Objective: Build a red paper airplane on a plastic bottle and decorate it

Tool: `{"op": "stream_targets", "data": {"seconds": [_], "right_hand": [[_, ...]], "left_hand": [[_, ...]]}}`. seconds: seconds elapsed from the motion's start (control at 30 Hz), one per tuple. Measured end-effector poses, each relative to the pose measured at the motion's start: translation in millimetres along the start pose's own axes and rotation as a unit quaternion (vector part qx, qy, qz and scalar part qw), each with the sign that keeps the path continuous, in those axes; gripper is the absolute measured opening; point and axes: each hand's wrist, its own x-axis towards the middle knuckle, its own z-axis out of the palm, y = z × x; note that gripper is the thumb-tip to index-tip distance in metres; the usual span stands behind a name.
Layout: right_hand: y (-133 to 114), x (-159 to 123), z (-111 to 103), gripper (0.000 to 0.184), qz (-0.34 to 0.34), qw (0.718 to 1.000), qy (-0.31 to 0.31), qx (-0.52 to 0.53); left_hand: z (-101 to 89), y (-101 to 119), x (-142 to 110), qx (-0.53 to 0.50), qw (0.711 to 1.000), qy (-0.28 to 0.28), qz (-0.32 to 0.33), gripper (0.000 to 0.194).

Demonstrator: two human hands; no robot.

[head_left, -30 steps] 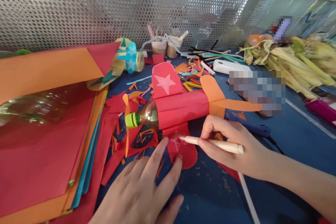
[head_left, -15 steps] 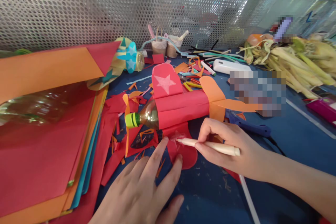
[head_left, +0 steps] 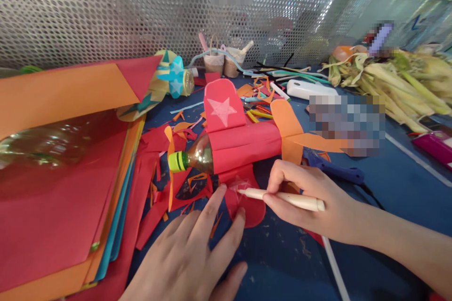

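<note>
A plastic bottle (head_left: 200, 153) with a lime-green cap (head_left: 177, 162) lies on its side, wrapped in red paper (head_left: 247, 145) like a plane. Its far red wing (head_left: 224, 103) bears a pale star, and orange paper tail pieces (head_left: 287, 122) sit at the right end. On the near red wing (head_left: 251, 209) a star outline shows. My right hand (head_left: 300, 193) grips a cream-coloured marker (head_left: 286, 197), its tip on that outline. Fingertips of my left hand (head_left: 197, 244) rest at the near wing's left side, the fingers spread and holding nothing.
Coloured paper sheets (head_left: 60, 207) are stacked at left, under another bottle. Red and orange scraps surround the plane. A blue glue gun (head_left: 335, 169) with a cord lies right of it. Small pots (head_left: 213, 63) stand by the perforated metal panel (head_left: 141, 14); dry corn husks (head_left: 391, 80) lie at far right.
The marker tip has shifted slightly right and down along the star outline. The far wing now stands a little higher. My left hand has barely moved.
</note>
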Motion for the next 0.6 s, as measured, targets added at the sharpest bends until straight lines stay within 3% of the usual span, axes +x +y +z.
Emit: {"op": "stream_targets", "data": {"seconds": [0.6], "right_hand": [[-3.6,0.6,-2.6,0.017,0.001,1.0,0.002,0.008]], "left_hand": [[-3.6,0.0,0.8,0.014,1.0,0.008,-0.007,0.036]]}}
